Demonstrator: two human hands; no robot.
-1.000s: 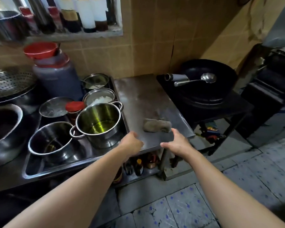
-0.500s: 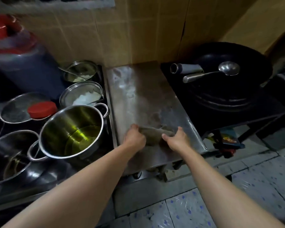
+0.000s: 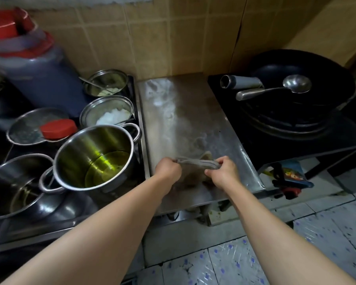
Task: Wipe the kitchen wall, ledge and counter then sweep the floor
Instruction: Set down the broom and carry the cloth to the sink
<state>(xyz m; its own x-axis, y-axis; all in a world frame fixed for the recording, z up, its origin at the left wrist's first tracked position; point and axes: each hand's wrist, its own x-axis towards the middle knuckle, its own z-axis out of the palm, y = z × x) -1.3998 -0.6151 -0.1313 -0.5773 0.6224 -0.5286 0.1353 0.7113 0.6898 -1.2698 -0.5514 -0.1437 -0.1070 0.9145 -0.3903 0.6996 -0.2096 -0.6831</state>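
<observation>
A: Hands?
B: Left hand and right hand each grip one end of grey cloth; stretched between them.
A: Cloth location?
B: Over steel counter, near front edge.

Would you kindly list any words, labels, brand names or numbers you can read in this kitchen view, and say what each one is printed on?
None can be read.
The colourful printed item under the stove stand shows a picture, but any lettering is too blurred to read.
The dark jug with the red cap shows no legible label.
The pots, wok and steel counter carry no visible markings.
</observation>
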